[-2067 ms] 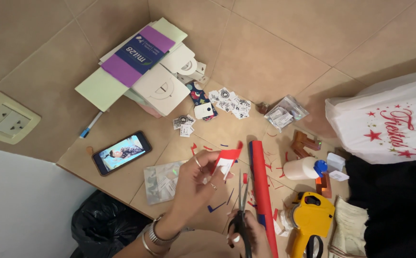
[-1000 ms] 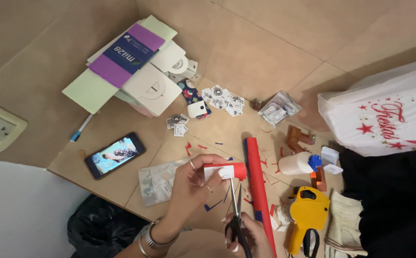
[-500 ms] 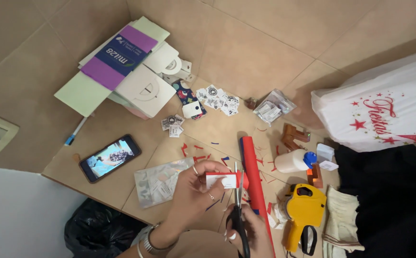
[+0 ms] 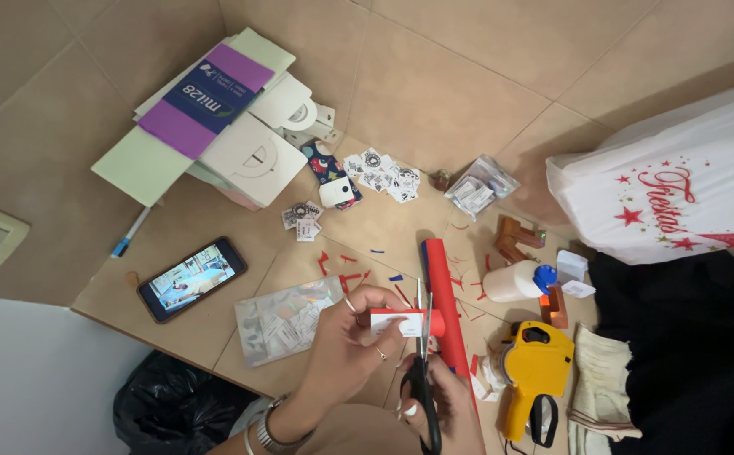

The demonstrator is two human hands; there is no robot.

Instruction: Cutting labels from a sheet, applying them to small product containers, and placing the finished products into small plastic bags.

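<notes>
My left hand (image 4: 346, 350) pinches a small white and red paper label (image 4: 401, 323) over the wooden table (image 4: 131, 282). My right hand (image 4: 447, 409) grips black-handled scissors (image 4: 422, 371) whose blades point up and meet the label's right end. A long red paper roll (image 4: 447, 307) lies just right of the scissors. Small red and blue paper scraps (image 4: 346, 270) are scattered above my hands.
A smartphone (image 4: 192, 278) with a lit screen lies at the left, a clear bag of labels (image 4: 287, 320) beside it. A yellow label gun (image 4: 535, 371), a glue bottle (image 4: 514, 282), flattened boxes (image 4: 215, 118), sticker sheets (image 4: 380, 173) and a white printed bag (image 4: 670, 185) surround the work spot.
The label has turned from upright to level in my left hand, and the scissors have come up from below to its right end. The view has shifted a little.
</notes>
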